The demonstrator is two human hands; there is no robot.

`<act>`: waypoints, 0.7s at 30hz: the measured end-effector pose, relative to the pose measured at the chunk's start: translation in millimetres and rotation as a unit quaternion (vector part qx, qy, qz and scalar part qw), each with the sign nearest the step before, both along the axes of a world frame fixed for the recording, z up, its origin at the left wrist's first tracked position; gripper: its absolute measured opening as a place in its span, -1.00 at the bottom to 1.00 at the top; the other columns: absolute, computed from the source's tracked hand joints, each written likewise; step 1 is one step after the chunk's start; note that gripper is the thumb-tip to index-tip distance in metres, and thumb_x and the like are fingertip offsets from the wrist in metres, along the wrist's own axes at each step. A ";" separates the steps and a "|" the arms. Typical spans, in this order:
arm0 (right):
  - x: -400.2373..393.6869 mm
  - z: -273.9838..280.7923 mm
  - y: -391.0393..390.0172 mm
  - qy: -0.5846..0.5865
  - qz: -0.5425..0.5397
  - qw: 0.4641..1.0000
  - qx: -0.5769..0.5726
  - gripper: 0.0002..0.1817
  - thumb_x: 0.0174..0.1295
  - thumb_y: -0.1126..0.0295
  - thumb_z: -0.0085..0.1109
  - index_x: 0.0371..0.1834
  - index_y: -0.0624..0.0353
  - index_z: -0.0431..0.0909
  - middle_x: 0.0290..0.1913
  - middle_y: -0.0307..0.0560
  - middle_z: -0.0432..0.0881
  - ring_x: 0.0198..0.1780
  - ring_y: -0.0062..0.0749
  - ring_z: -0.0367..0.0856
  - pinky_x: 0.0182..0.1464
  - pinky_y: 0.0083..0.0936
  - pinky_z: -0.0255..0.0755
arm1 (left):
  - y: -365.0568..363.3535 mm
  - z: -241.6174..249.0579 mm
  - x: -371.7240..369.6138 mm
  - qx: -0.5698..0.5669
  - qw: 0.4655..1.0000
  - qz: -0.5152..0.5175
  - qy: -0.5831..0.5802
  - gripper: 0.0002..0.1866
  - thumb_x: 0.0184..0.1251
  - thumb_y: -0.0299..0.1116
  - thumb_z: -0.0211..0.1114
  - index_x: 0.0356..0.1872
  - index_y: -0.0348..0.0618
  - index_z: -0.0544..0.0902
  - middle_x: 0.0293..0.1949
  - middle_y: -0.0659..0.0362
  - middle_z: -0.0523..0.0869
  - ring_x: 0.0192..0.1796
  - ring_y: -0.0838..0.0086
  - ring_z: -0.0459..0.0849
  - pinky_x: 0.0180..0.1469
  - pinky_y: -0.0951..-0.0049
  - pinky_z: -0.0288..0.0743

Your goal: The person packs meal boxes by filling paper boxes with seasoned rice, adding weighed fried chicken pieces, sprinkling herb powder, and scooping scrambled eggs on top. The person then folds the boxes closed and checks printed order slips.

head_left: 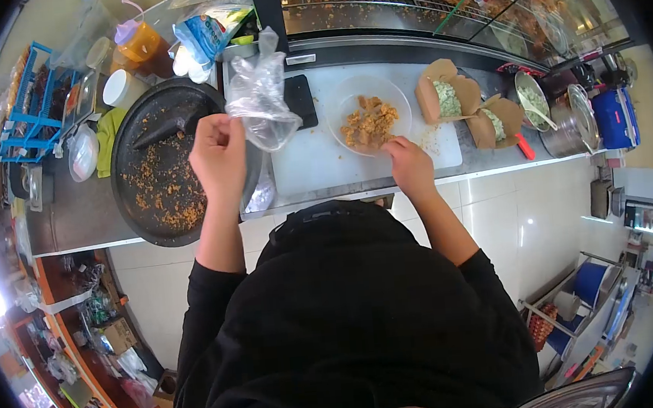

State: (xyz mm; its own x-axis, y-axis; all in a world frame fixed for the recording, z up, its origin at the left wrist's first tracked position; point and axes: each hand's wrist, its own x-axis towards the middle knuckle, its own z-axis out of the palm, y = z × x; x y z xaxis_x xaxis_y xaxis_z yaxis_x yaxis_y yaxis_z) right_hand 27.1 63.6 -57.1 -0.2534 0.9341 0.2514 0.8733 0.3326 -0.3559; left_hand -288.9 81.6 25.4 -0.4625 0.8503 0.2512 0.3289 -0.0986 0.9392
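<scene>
My left hand [218,143] is closed on a crumpled clear plastic bag [261,102], held up over the gap between the black round tray and the white board. My right hand [409,163] has its fingers pinched together at the front rim of a clear round bowl [341,99]. Brown fried pieces and crumbs [370,124] lie in that bowl, which stands on the white cutting board [308,171]. A black flat object [301,101] lies left of the bowl.
The black tray [131,208] with crumbs is at the left. Right of the bowl stand two cardboard boxes [427,104] with pale green food, a red-handled tool [526,147] and a metal pan [531,103]. A glass case with fried food is behind.
</scene>
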 end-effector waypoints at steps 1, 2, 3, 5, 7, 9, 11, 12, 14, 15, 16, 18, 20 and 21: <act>-6.8 18.9 -1.3 0.066 -0.010 0.997 -0.032 -0.84 0.06 0.55 0.12 -0.29 0.13 0.61 -0.30 -0.17 0.60 -0.28 -0.32 0.62 -0.29 -0.49 0.51 | 0.3 0.5 7.2 -0.003 0.999 0.010 0.031 -0.92 0.22 -0.46 0.32 -0.35 -0.19 0.58 -0.55 0.31 0.58 -0.55 0.76 0.45 -0.49 0.65 0.33; -18.9 51.4 -5.1 0.132 -0.019 0.989 -0.065 -0.85 0.13 0.52 0.11 -0.26 0.14 0.62 -0.27 -0.16 0.62 -0.26 -0.35 0.63 -0.27 -0.49 0.51 | -0.3 1.1 14.2 -0.007 0.998 0.020 0.063 -0.91 0.21 -0.43 0.33 -0.36 -0.18 0.58 -0.57 0.29 0.60 -0.57 0.74 0.46 -0.51 0.62 0.34; -30.8 78.8 -8.7 0.197 -0.029 0.975 -0.097 -0.85 0.19 0.49 0.09 -0.22 0.15 0.63 -0.24 -0.15 0.63 -0.24 -0.37 0.64 -0.25 -0.49 0.52 | -0.8 0.9 21.5 -0.019 0.992 0.038 0.116 -0.87 0.14 -0.39 0.38 -0.41 -0.13 0.58 -0.60 0.22 0.61 -0.63 0.60 0.52 -0.53 0.51 0.40; -48.9 115.7 -17.1 0.351 0.012 0.901 -0.254 -0.83 0.28 0.44 0.06 -0.18 0.16 0.64 -0.14 -0.14 0.64 -0.20 -0.42 0.64 -0.18 -0.46 0.52 | -6.0 3.5 38.0 0.040 0.970 0.009 0.239 -0.86 0.10 -0.38 0.39 -0.43 -0.11 0.58 -0.60 0.22 0.61 -0.63 0.50 0.54 -0.54 0.47 0.41; -68.7 111.4 -18.2 0.470 0.037 0.821 -0.322 -0.80 0.33 0.40 0.03 -0.10 0.17 0.63 -0.05 -0.13 0.63 -0.14 -0.45 0.63 -0.09 -0.44 0.50 | -14.3 5.8 55.7 0.090 0.943 -0.042 0.317 -0.85 0.07 -0.37 0.40 -0.44 -0.08 0.57 -0.59 0.22 0.60 -0.62 0.43 0.56 -0.54 0.43 0.42; -88.7 73.1 -5.1 0.561 0.052 0.765 -0.312 -0.75 0.37 0.37 0.01 0.01 0.18 0.59 0.03 -0.12 0.61 -0.06 -0.47 0.60 0.03 -0.42 0.47 | -25.0 6.2 70.6 0.128 0.920 -0.108 0.354 -0.84 0.05 -0.37 0.40 -0.44 -0.05 0.56 -0.58 0.23 0.60 -0.59 0.37 0.57 -0.55 0.39 0.43; -98.8 71.7 5.1 0.715 0.015 0.634 -0.296 -0.69 0.39 0.34 -0.05 0.12 0.20 0.50 0.06 -0.09 0.59 0.05 -0.43 0.56 0.13 -0.44 0.41 | -33.1 8.1 76.5 0.147 0.908 -0.146 0.364 -0.85 0.05 -0.37 0.39 -0.42 -0.05 0.56 -0.56 0.23 0.60 -0.56 0.38 0.58 -0.54 0.40 0.43; -102.2 70.0 9.5 0.780 -0.004 0.556 -0.288 -0.65 0.41 0.33 -0.08 0.18 0.20 0.46 0.08 -0.08 0.58 0.10 -0.42 0.54 0.18 -0.45 0.38 | -35.3 8.0 77.8 0.153 0.902 -0.163 0.370 -0.86 0.06 -0.37 0.38 -0.41 -0.04 0.56 -0.54 0.23 0.60 -0.55 0.38 0.58 -0.54 0.40 0.43; -90.5 66.9 12.7 0.787 0.081 0.505 -0.345 -0.34 0.40 -0.06 -0.20 0.42 0.13 0.12 0.32 0.03 0.33 0.32 -0.17 0.33 0.31 -0.28 0.23 | -36.7 1.9 77.3 0.164 0.898 -0.189 0.362 -0.86 0.05 -0.40 0.36 -0.38 -0.05 0.57 -0.51 0.23 0.61 -0.53 0.38 0.60 -0.53 0.41 0.45; -90.9 73.3 10.5 0.803 0.135 0.454 -0.362 -0.25 0.35 -0.18 -0.24 0.46 0.07 0.05 0.38 0.04 0.24 0.35 -0.10 0.28 0.33 -0.21 0.19 | -36.7 -0.8 78.3 0.172 0.895 -0.205 0.358 -0.86 0.05 -0.42 0.35 -0.36 -0.06 0.57 -0.50 0.23 0.61 -0.51 0.39 0.60 -0.52 0.42 0.45; -90.8 76.5 8.6 0.814 0.187 0.401 -0.376 -0.16 0.30 -0.30 -0.27 0.49 0.02 -0.03 0.44 0.06 0.14 0.38 -0.03 0.23 0.35 -0.15 0.16 | -38.0 -2.6 79.7 0.175 0.889 -0.220 0.362 -0.86 0.04 -0.42 0.33 -0.35 -0.06 0.58 -0.49 0.22 0.61 -0.51 0.38 0.61 -0.52 0.42 0.46; -89.4 74.9 10.8 0.811 0.180 0.411 -0.377 -0.04 0.14 -0.46 -0.34 0.52 -0.14 -0.16 0.50 -0.01 -0.04 0.42 0.05 0.10 0.36 -0.02 0.07 | -40.7 -5.0 83.1 0.180 0.877 -0.249 0.370 -0.84 0.01 -0.44 0.31 -0.33 -0.08 0.59 -0.48 0.22 0.61 -0.50 0.37 0.62 -0.51 0.43 0.47; -91.5 75.3 15.0 0.802 0.174 0.441 -0.364 0.05 0.01 -0.56 -0.36 0.53 -0.27 -0.24 0.54 -0.09 -0.16 0.46 0.09 -0.01 0.37 0.07 -0.01 | -41.5 -4.8 85.9 0.176 0.881 -0.276 0.341 -0.84 0.04 -0.44 0.35 -0.32 -0.11 0.60 -0.46 0.19 0.64 -0.46 0.33 0.65 -0.45 0.40 0.52; -93.5 78.1 17.8 0.795 0.172 0.465 -0.350 0.07 -0.03 -0.59 -0.35 0.53 -0.32 -0.25 0.55 -0.13 -0.18 0.48 0.10 -0.06 0.38 0.09 -0.05 | -42.4 -4.9 87.0 0.174 0.883 -0.289 0.326 -0.84 0.05 -0.44 0.37 -0.32 -0.13 0.61 -0.45 0.18 0.66 -0.44 0.31 0.66 -0.43 0.38 0.54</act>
State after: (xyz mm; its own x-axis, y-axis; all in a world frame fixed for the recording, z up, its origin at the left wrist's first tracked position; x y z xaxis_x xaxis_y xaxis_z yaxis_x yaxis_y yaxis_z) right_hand -66.5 81.4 21.0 -0.4326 0.9006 0.0418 -0.7402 -0.3283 -0.5869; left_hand -201.9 39.3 20.5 0.3630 0.7160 0.5964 0.5894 -0.6721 0.4482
